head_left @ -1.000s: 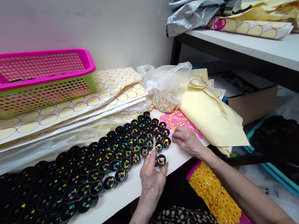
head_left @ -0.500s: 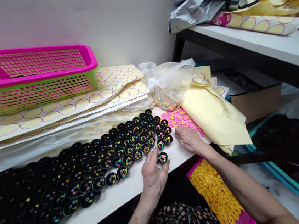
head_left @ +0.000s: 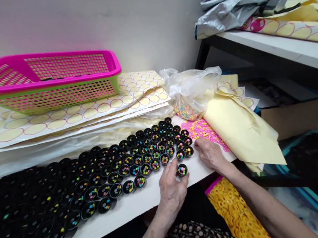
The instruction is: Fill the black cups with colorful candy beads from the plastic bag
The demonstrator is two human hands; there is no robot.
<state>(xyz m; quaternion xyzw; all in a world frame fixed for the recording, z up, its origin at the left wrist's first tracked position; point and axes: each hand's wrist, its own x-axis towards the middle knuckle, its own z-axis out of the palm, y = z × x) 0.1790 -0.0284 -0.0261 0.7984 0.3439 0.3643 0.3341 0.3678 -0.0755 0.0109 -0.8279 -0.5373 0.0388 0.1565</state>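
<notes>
White worktop (head_left: pixel 148 196), view swung slightly left: left hand (head_left: pixel 172 189) still grips one black cup (head_left: pixel 182 170) at the near right of the cup rows (head_left: pixel 155 165), right hand (head_left: pixel 210 154) stays curled beside pink pieces (head_left: pixel 202 128), grasp unclear, so handling seems ongoing.

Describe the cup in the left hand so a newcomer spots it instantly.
In front of the pink-rimmed basket, find the white table crowded with black cups. Follow them right, towards the pink and yellow pieces. The cup stands in front of the group there, the only one between thumb and fingers of the left hand.
</notes>
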